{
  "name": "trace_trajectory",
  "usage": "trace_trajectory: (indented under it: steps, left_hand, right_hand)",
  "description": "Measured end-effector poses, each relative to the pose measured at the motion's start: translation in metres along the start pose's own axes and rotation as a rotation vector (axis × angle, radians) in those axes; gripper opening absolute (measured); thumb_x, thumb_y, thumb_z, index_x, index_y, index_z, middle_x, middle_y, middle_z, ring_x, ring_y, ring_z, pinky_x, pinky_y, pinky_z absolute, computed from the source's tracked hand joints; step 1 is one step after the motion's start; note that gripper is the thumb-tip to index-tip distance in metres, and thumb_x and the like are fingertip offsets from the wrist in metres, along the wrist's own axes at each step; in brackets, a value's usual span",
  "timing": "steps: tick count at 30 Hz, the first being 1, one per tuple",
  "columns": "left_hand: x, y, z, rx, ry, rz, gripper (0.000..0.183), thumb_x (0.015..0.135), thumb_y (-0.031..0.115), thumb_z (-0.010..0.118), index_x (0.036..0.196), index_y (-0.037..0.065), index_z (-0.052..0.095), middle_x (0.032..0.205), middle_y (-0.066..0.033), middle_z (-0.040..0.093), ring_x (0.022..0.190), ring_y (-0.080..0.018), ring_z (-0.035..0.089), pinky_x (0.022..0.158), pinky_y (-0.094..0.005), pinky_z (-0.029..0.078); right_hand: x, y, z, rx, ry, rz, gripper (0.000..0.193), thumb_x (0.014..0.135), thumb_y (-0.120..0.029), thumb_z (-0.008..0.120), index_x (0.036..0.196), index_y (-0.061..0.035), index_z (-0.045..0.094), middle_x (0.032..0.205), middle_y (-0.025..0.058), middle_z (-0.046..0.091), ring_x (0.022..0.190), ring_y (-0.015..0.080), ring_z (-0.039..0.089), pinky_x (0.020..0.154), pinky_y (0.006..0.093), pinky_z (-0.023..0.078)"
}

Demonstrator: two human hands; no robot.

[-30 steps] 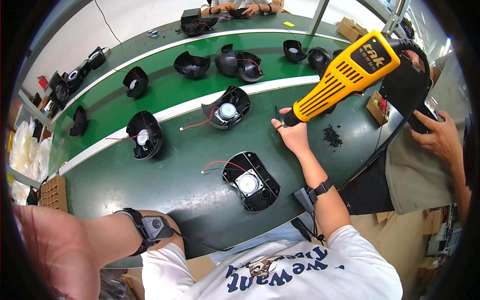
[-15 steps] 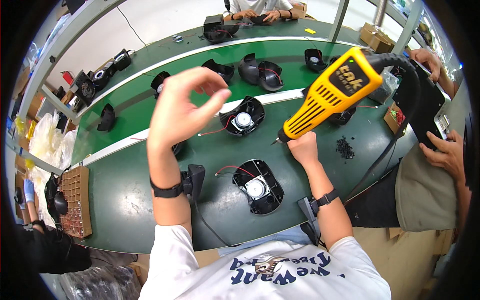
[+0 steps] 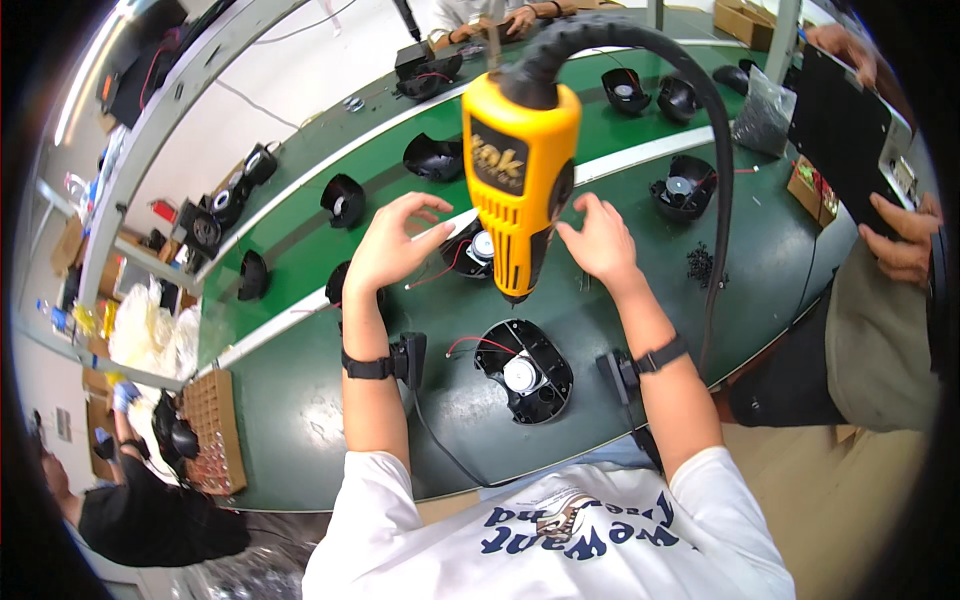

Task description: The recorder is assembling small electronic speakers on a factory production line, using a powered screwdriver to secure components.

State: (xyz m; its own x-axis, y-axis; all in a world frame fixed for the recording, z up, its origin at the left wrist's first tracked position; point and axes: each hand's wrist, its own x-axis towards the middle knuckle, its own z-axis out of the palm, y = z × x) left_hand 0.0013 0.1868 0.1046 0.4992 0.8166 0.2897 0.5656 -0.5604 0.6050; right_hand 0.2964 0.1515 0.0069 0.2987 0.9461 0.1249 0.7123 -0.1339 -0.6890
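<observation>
A yellow electric screwdriver (image 3: 520, 180) hangs tip down on its black cable, between my hands. My left hand (image 3: 400, 243) is raised left of it, thumb and fingers apart with nothing in them. On its other side my right hand (image 3: 602, 240) is open too, its fingers curved beside the tool but apparently not touching it. Below the tip lies a black plastic speaker housing (image 3: 545, 395) with a round white-and-silver speaker (image 3: 521, 374) inside and a red lead trailing left. Partly hidden behind the screwdriver is another housing with a speaker (image 3: 482, 246).
Several black shells, one of them a half shell (image 3: 432, 157), stand on the green belt (image 3: 300, 245). Small black screws (image 3: 700, 264) lie in a pile at right. A cardboard divider box (image 3: 213, 430) sits at the left edge. At right a person holds a black panel (image 3: 838, 125).
My right hand has let go of the screwdriver and opened. The tool has swung left and now hangs nearly upright. My left hand remains raised and open.
</observation>
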Motion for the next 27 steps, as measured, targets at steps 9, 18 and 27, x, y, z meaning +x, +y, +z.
trace_trajectory:
  steps: [9, 18, 27]
  left_hand:
    - [-0.059, -0.049, 0.027, -0.245, 0.254, -0.170, 0.011, 0.094, 0.004, 0.071, 0.102, -0.003, 0.068, 0.100, -0.0062, 0.070, 0.089, -0.0117, 0.066, 0.082, -0.0267, 0.054]
    - [-0.106, -0.050, 0.056, -0.137, 0.486, -0.096, 0.007, 0.097, 0.006, 0.070, 0.097, -0.001, 0.068, 0.082, 0.0007, 0.066, 0.070, -0.0043, 0.058, 0.065, -0.0195, 0.044]
    - [-0.104, -0.059, 0.081, -0.280, 0.598, -0.152, 0.010, 0.101, 0.010, 0.067, 0.096, 0.001, 0.063, 0.082, 0.0039, 0.059, 0.070, -0.0026, 0.050, 0.063, -0.0189, 0.040]
  right_hand:
    - [0.112, -0.013, 0.043, 0.023, -0.095, 0.005, 0.051, 0.092, -0.035, 0.072, 0.137, -0.0153, 0.058, 0.121, 0.0218, 0.066, 0.115, 0.0424, 0.065, 0.097, 0.0503, 0.054]
    - [0.151, 0.021, 0.018, 0.004, 0.179, -0.004, 0.039, 0.089, -0.024, 0.078, 0.122, -0.0074, 0.065, 0.117, 0.0239, 0.063, 0.109, 0.0427, 0.067, 0.094, 0.0507, 0.056]
    - [0.127, -0.020, 0.027, 0.038, 0.538, -0.311, 0.037, 0.087, -0.019, 0.070, 0.116, 0.0002, 0.056, 0.115, 0.0222, 0.057, 0.105, 0.0420, 0.062, 0.091, 0.0519, 0.054]
